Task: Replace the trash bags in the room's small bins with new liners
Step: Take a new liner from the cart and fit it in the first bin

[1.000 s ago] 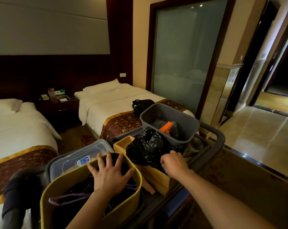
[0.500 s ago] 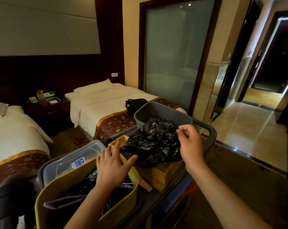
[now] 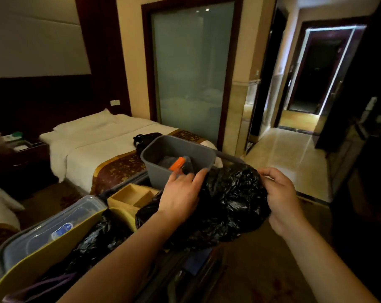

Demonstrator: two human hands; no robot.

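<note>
A crumpled black trash bag [image 3: 231,204] is held up over the cart between both hands. My left hand [image 3: 180,193] grips its left side, fingers spread over the plastic. My right hand [image 3: 281,197] pinches its right edge. Behind the bag stands a grey plastic tub [image 3: 159,169] with an orange-topped item [image 3: 176,164] inside. At the near left, a yellow bin [image 3: 38,261] holds more black bags [image 3: 97,235].
A clear lidded box [image 3: 54,224] and a wooden tray [image 3: 128,195] sit on the cart. Two white beds [image 3: 102,141] and a dark nightstand [image 3: 19,162] lie to the left. A frosted glass panel [image 3: 191,73] stands behind; a tiled hallway [image 3: 294,154] opens at right.
My left hand left the yellow bin and took hold of the black bag. Both hands lifted the bag toward me and to the right, uncovering the grey tub.
</note>
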